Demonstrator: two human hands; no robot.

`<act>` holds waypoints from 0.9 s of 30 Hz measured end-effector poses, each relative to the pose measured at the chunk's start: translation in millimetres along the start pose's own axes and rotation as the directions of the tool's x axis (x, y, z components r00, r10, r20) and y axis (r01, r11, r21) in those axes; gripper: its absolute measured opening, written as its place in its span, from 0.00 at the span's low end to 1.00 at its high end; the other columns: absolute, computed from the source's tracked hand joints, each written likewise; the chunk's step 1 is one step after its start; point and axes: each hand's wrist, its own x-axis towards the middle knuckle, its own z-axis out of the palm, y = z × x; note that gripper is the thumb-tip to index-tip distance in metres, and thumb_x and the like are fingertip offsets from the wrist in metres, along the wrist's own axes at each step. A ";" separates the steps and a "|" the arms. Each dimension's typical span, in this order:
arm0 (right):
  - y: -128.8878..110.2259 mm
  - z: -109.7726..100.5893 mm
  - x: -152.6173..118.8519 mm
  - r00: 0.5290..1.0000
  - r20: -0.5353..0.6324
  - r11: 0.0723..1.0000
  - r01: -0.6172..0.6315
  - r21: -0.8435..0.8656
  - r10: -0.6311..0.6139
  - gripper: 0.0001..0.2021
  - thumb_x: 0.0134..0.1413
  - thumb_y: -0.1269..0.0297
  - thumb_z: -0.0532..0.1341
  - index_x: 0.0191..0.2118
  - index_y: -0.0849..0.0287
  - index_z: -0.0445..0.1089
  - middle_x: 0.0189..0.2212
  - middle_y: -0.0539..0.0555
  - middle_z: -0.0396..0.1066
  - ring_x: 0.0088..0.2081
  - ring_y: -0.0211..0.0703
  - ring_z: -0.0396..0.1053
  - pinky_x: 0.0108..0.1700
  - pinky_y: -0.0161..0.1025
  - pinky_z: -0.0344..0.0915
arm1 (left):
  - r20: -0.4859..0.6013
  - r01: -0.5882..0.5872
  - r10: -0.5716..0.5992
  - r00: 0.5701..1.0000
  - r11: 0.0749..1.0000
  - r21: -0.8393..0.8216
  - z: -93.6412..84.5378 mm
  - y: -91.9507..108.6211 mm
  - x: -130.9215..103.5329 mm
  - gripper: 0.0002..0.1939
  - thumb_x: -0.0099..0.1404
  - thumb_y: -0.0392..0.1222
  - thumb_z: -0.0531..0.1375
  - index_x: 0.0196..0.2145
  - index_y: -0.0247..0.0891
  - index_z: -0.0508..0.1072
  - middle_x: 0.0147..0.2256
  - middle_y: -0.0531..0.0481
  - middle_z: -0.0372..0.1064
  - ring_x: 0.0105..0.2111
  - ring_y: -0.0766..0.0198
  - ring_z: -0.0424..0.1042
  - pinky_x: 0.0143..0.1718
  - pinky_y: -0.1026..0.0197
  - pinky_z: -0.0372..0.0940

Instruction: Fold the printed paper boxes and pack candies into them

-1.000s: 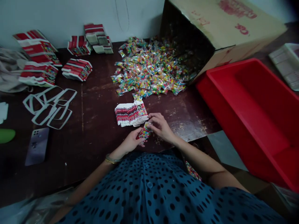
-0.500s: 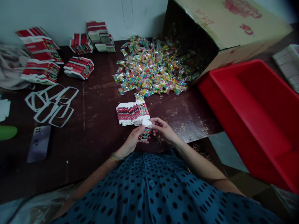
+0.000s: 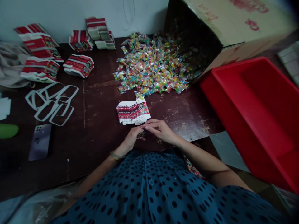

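Note:
Near the table's front edge, my left hand [image 3: 130, 137] grips a small printed carton [image 3: 141, 134], mostly covered by the fingers. My right hand [image 3: 160, 129] is closed over the carton's top, its thumb and fingers pressed there against my left fingertips. Just beyond both hands lies a fanned row of flat red-and-white cartons [image 3: 130, 112]. Behind that row spreads a heap of small clear packets of colourful candy [image 3: 151, 68].
A large cardboard box [image 3: 233, 53] lies on its side, open towards the candy. A red plastic bin [image 3: 247, 115] stands at right. At left are bundled cartons [image 3: 40, 70], pale loop bands [image 3: 62, 113], a phone [image 3: 40, 142] and a green object [image 3: 8, 131].
My right hand has moved left and over the carton's top, and the white flap that stood up there no longer shows. The carton is now more hidden.

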 end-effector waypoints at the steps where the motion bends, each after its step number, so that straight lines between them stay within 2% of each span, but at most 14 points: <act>1: 0.3 -0.8 0.8 0.999 -0.033 1.000 -0.005 -0.002 0.005 0.12 0.60 0.59 0.58 0.43 0.55 0.77 0.42 0.54 0.74 0.43 0.42 0.72 0.48 0.41 0.67 | 0.038 -0.009 0.009 0.999 1.000 -0.018 -0.9 1.1 -1.5 0.22 0.59 0.46 0.58 0.49 0.34 0.72 0.42 0.43 0.73 0.39 0.55 0.71 0.30 0.60 0.68; 4: 3.6 -6.7 4.0 0.998 -0.046 0.999 -0.036 0.025 0.037 0.11 0.56 0.58 0.62 0.42 0.54 0.77 0.40 0.54 0.75 0.42 0.42 0.72 0.47 0.41 0.67 | 0.130 -0.015 0.022 0.991 0.998 -0.055 -1.7 3.0 -6.5 0.25 0.61 0.46 0.58 0.55 0.37 0.67 0.46 0.43 0.71 0.40 0.56 0.71 0.32 0.60 0.68; 7: 9.5 -10.8 6.0 0.998 -0.006 0.997 -0.057 0.061 0.058 0.11 0.55 0.58 0.63 0.42 0.54 0.77 0.39 0.53 0.76 0.41 0.42 0.73 0.47 0.41 0.68 | 0.116 -0.014 0.013 0.993 1.000 0.014 -2.9 3.2 -8.0 0.26 0.63 0.49 0.58 0.57 0.37 0.65 0.43 0.44 0.71 0.36 0.59 0.71 0.34 0.60 0.67; 10: 17.3 -5.3 4.9 0.999 -0.053 1.000 0.009 0.002 -0.009 0.11 0.57 0.59 0.61 0.44 0.51 0.76 0.41 0.53 0.75 0.43 0.42 0.71 0.49 0.43 0.67 | 0.089 -0.043 0.033 0.995 0.993 0.113 -5.3 4.0 -6.0 0.26 0.63 0.50 0.59 0.56 0.37 0.65 0.40 0.47 0.72 0.30 0.65 0.70 0.36 0.60 0.67; 13: 22.0 0.0 -2.3 0.993 -0.035 0.986 0.104 -0.127 -0.109 0.13 0.58 0.62 0.60 0.49 0.49 0.73 0.46 0.54 0.73 0.48 0.44 0.68 0.52 0.48 0.65 | 0.102 -0.025 0.014 0.995 0.995 0.101 -3.0 6.0 -3.4 0.27 0.63 0.51 0.59 0.56 0.38 0.65 0.44 0.45 0.70 0.34 0.62 0.70 0.34 0.61 0.68; 16: 17.1 -19.9 -20.3 0.997 -0.034 0.986 0.056 -0.158 -0.062 0.14 0.59 0.63 0.59 0.50 0.50 0.72 0.46 0.55 0.73 0.48 0.45 0.68 0.51 0.47 0.65 | 0.183 0.050 -0.062 0.981 0.996 0.070 4.1 6.3 -1.8 0.26 0.63 0.52 0.58 0.57 0.41 0.65 0.48 0.44 0.69 0.41 0.57 0.70 0.35 0.59 0.69; 18: 9.7 -49.8 -36.7 0.992 0.109 0.988 -0.047 -0.144 0.063 0.12 0.60 0.62 0.58 0.47 0.52 0.74 0.44 0.55 0.74 0.45 0.44 0.70 0.49 0.43 0.67 | 0.246 0.066 -0.089 0.965 0.993 0.098 5.9 5.7 -1.1 0.24 0.63 0.51 0.58 0.55 0.42 0.68 0.50 0.44 0.69 0.47 0.55 0.68 0.40 0.58 0.69; 20: 4.3 -80.1 -48.9 0.908 0.362 0.971 -0.153 -0.183 0.211 0.12 0.59 0.60 0.59 0.45 0.53 0.76 0.41 0.53 0.76 0.42 0.43 0.73 0.45 0.40 0.68 | 0.212 0.048 -0.079 0.974 0.988 0.150 2.1 5.2 -0.2 0.22 0.62 0.50 0.59 0.51 0.41 0.71 0.51 0.43 0.68 0.49 0.55 0.67 0.43 0.59 0.67; 21: 4.2 -90.5 -50.3 0.854 0.448 0.958 -0.177 -0.227 0.264 0.12 0.58 0.59 0.59 0.44 0.54 0.76 0.39 0.53 0.76 0.40 0.43 0.73 0.43 0.39 0.69 | 0.154 0.036 -0.063 0.986 0.985 0.172 -1.8 5.3 0.5 0.21 0.62 0.50 0.60 0.50 0.40 0.72 0.50 0.42 0.68 0.48 0.56 0.67 0.42 0.59 0.67; 22: 6.5 -95.9 -47.1 0.830 0.480 0.947 -0.166 -0.276 0.285 0.12 0.57 0.58 0.60 0.44 0.54 0.76 0.39 0.53 0.77 0.39 0.43 0.74 0.43 0.39 0.69 | 0.089 0.030 -0.046 0.995 0.983 0.181 -6.3 5.5 1.5 0.20 0.62 0.50 0.60 0.49 0.39 0.72 0.49 0.42 0.69 0.46 0.57 0.68 0.41 0.60 0.67; 23: 11.3 -95.8 -38.8 0.845 0.461 0.938 -0.122 -0.324 0.270 0.13 0.57 0.58 0.60 0.45 0.54 0.76 0.40 0.54 0.76 0.40 0.44 0.73 0.44 0.40 0.69 | 0.033 0.029 -0.035 0.999 0.984 0.177 -11.0 5.7 2.5 0.20 0.62 0.51 0.59 0.48 0.38 0.72 0.46 0.42 0.69 0.43 0.58 0.69 0.40 0.60 0.67; 24: 18.4 -90.8 -25.5 0.890 0.402 0.925 -0.054 -0.375 0.215 0.14 0.57 0.59 0.60 0.47 0.54 0.74 0.43 0.55 0.75 0.43 0.45 0.72 0.47 0.41 0.68 | -0.001 0.031 -0.032 0.999 0.986 0.163 -15.2 5.9 3.6 0.20 0.62 0.51 0.59 0.48 0.37 0.71 0.44 0.42 0.70 0.41 0.59 0.70 0.39 0.60 0.67; 25: 27.1 -82.0 -8.1 0.941 0.318 0.900 0.034 -0.434 0.118 0.16 0.57 0.60 0.60 0.50 0.55 0.72 0.48 0.57 0.72 0.48 0.46 0.70 0.51 0.44 0.65 | -0.010 0.037 -0.036 0.999 0.989 0.145 -18.8 6.1 4.7 0.21 0.62 0.52 0.58 0.48 0.36 0.71 0.43 0.42 0.70 0.39 0.60 0.70 0.39 0.60 0.66; 27: 45.5 -59.3 33.1 0.981 0.186 0.806 0.154 -0.571 -0.055 0.23 0.56 0.63 0.61 0.58 0.58 0.63 0.58 0.61 0.63 0.58 0.50 0.61 0.57 0.49 0.59 | 0.007 0.051 -0.052 0.999 0.991 0.125 -23.2 6.1 5.9 0.22 0.62 0.52 0.58 0.48 0.35 0.70 0.41 0.42 0.70 0.38 0.61 0.71 0.38 0.61 0.66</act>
